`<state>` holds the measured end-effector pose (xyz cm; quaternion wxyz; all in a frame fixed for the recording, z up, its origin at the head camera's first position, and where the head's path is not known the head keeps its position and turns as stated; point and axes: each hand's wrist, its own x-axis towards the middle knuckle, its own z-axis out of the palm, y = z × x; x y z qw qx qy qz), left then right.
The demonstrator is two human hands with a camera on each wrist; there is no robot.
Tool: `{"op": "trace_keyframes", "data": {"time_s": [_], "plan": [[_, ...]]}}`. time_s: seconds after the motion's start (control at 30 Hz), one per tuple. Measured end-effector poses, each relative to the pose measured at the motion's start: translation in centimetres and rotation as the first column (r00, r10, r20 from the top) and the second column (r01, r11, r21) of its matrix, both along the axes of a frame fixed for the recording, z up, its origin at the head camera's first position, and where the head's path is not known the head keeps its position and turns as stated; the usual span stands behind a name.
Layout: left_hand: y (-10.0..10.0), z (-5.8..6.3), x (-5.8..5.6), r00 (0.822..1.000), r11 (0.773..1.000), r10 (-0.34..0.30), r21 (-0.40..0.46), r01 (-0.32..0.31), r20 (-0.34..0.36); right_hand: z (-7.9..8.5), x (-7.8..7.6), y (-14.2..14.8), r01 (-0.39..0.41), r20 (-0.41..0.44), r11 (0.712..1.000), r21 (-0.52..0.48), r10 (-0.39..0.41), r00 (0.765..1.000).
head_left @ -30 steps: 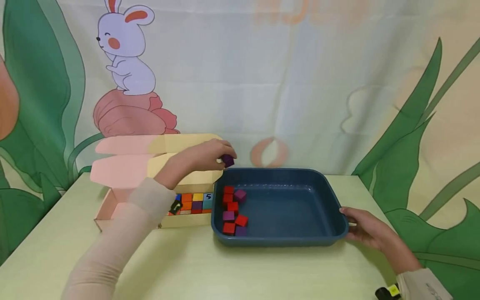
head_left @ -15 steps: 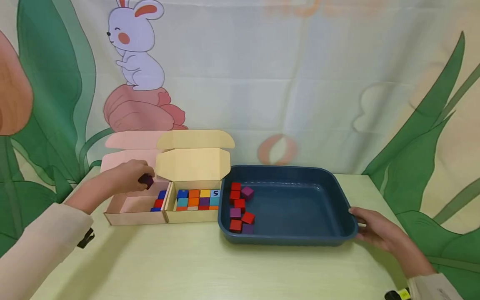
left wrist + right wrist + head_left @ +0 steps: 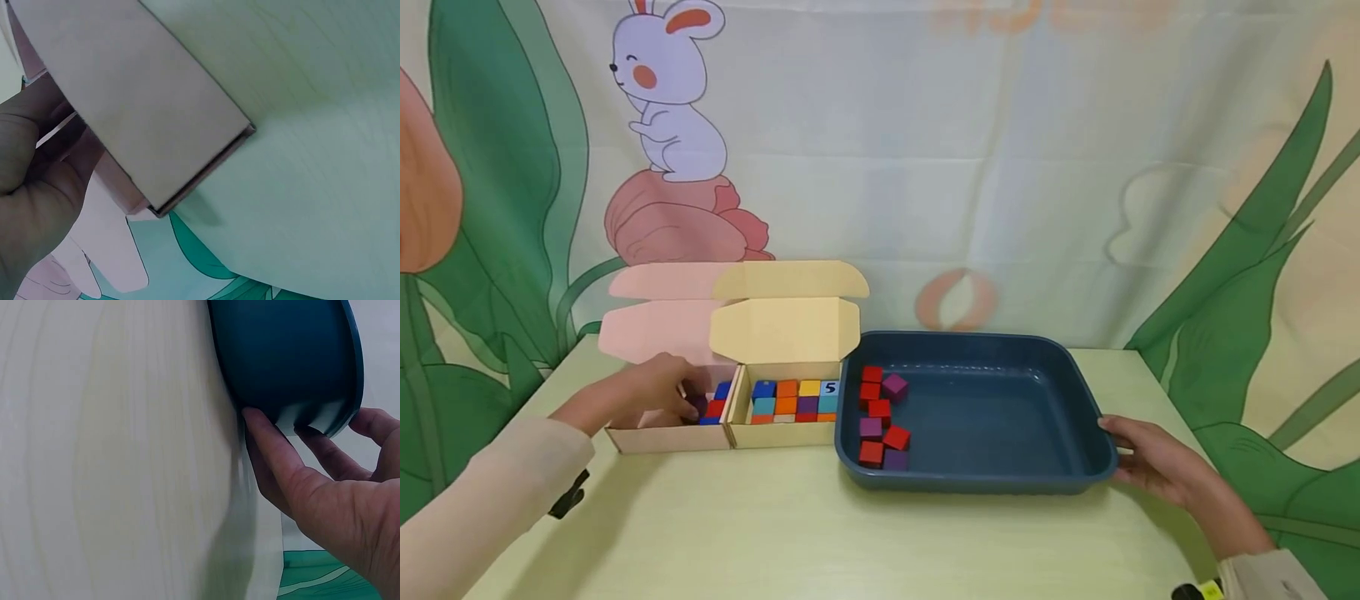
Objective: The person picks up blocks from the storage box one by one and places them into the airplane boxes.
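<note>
My left hand [image 3: 651,392] reaches down into the pink box [image 3: 662,440], pinching a dark purple cube [image 3: 699,404] beside red and blue cubes [image 3: 715,408] at the box's right side. In the left wrist view the front wall of the box [image 3: 137,106] hides the fingertips and the cube. At the far right, my right hand [image 3: 1153,458] grips the right end of a dark blue tray [image 3: 985,482], thumb at the rim and fingers against the wall in the right wrist view. Red and purple cubes [image 3: 880,410] lie along the tray's left side.
A yellow box [image 3: 782,435] stands between the pink box and the tray, with rows of colored cubes [image 3: 786,404] inside, one marked 5. Both lids [image 3: 786,329] are raised at the back. A printed cloth [image 3: 1037,167] hangs behind the table [image 3: 880,542].
My left hand has carried the purple cube leftward from above the tray's back left corner, then lowered it into the pink box. My right hand keeps its hold on the tray.
</note>
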<state>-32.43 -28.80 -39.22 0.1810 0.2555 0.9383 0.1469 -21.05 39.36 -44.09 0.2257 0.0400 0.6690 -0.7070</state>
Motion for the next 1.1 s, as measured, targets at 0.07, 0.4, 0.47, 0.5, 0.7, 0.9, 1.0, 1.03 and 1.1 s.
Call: {"op": "trace_keyframes", "data": {"time_s": [0.07, 0.4, 0.47, 0.5, 0.7, 0.9, 1.0, 1.03, 1.1], "plan": [[0.2, 0.2, -0.2, 1.000, 1.000, -0.018, 0.013, 0.018, 0.018, 0.0, 0.0, -0.1, 0.007, 0.000, 1.000, 0.012, -0.007, 1.000], [1.2, 0.7, -0.4, 0.997, 1.000, -0.012, -0.003, 0.013, 0.074, -0.2, -0.1, 0.0, 0.008, -0.004, 1.000, 0.007, -0.008, 1.000], [1.4, 0.7, -0.4, 0.997, 1.000, 0.004, -0.004, -0.004, 0.075, -0.3, -0.2, 0.1, 0.017, -0.005, 1.000, 0.011, -0.017, 1.000], [1.4, 0.7, -0.4, 0.997, 1.000, 0.009, -0.007, -0.008, 0.071, -0.4, -0.2, 0.1, 0.019, -0.006, 1.000, 0.016, -0.019, 1.000], [1.3, 0.4, -0.4, 0.995, 0.998, 0.059, -0.018, -0.058, 0.083, -0.7, -0.3, 0.0, 0.019, -0.004, 0.999, 0.034, -0.019, 1.000], [1.2, 0.2, -0.4, 0.994, 0.997, 0.076, 0.003, -0.076, 0.073, -0.6, -0.1, 0.3, 0.007, -0.009, 1.000, -0.001, -0.007, 1.000], [1.3, 0.2, -0.3, 0.991, 0.995, 0.083, 0.038, -0.088, 0.105, -0.4, -0.1, 0.5, 0.011, 0.003, 1.000, -0.011, -0.011, 1.000], [1.4, 0.2, -0.3, 0.988, 0.994, 0.089, 0.053, -0.096, 0.126, -0.4, 0.0, 0.6, 0.016, 0.006, 1.000, -0.013, -0.016, 1.000], [1.7, 0.4, 0.0, 0.977, 0.989, 0.114, 0.071, -0.128, 0.179, -0.2, 0.0, 0.7, 0.025, 0.009, 1.000, -0.014, -0.024, 1.000]]}}
